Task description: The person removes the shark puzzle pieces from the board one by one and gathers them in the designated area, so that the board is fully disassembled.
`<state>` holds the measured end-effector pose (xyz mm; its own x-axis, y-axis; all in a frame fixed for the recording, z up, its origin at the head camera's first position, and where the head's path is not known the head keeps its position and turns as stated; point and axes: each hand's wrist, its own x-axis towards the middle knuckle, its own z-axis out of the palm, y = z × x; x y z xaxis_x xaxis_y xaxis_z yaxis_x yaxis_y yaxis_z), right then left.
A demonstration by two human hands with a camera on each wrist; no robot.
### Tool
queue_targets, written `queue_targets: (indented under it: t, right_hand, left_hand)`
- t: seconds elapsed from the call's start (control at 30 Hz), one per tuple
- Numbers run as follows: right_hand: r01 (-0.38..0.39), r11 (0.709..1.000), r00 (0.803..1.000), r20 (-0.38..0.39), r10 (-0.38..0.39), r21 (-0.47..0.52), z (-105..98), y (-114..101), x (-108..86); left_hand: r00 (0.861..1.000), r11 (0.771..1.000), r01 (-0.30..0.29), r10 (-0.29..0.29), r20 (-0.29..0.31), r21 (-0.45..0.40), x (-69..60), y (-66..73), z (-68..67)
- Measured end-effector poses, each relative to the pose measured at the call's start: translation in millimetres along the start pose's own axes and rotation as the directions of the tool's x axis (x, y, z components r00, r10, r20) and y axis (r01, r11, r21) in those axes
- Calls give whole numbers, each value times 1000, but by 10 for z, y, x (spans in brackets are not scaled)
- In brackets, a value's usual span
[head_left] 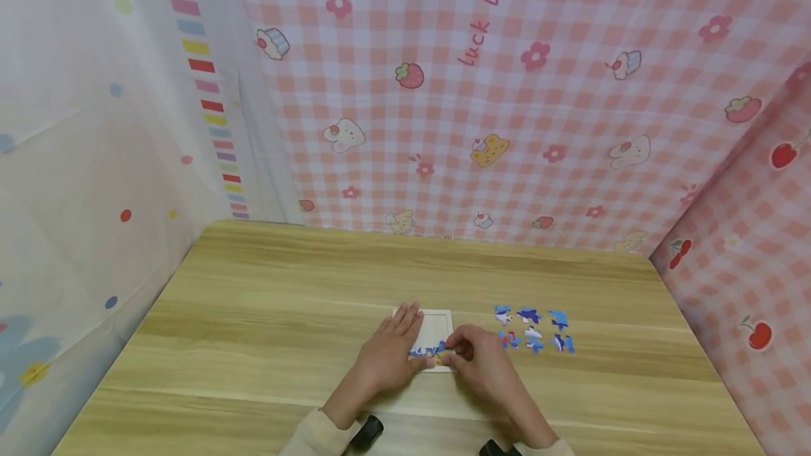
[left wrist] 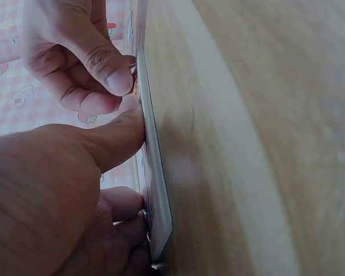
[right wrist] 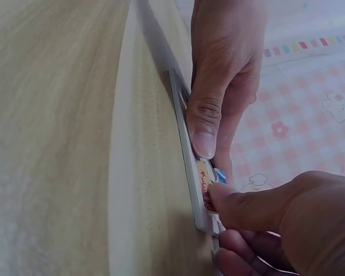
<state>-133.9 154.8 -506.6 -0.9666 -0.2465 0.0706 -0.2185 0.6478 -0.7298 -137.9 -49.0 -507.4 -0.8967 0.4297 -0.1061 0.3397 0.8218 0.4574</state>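
Observation:
A white-rimmed puzzle board (head_left: 437,328) lies on the table, with a row of colourful fitted pieces (head_left: 426,352) along its near edge. My left hand (head_left: 388,357) rests over the board's left side, fingers stretched out. Its thumb presses on the pieces near the bottom edge. At the lower right corner, my right hand (head_left: 486,363) pinches a puzzle piece (right wrist: 219,175) between thumb and fingers, down at the board. Most of that piece is hidden by the fingers; a blue and white bit of it shows in the right wrist view.
Several loose puzzle pieces (head_left: 529,316) in blue, white and red lie in two rows right of the board, close to my right hand. The wooden table (head_left: 285,280) meets a pink checked cloth (head_left: 443,188) at the back and more cloth at both sides.

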Motion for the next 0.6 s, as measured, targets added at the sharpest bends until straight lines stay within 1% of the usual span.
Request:
queue_targets:
  t: [0.07,0.13,0.27,0.37,0.6]
  right_hand:
    - [-31,999,1000,-1,31,34,-6,3,4]
    - [-45,998,999,-6,46,53,-10,7,7]
    - [-25,998,999,-26,27,61,-20,14,-1]
    - [-20,996,999,-33,23,86,-30,24,-14]
    - [-65,987,997,-28,70,147,-56,43,-12]
  left_hand:
    - [1000,1000,3,-3,3,0,-2,1,-4]
    - [1000,1000,1,-1,3,7,-1,-3,-3]
    - [1000,1000,0,0,2,7,1,-4,-12]
    - [1000,1000,-1,1,0,3,3,-1,-11]
    - [1000,1000,-4,4,-1,28,3,-7,-4]
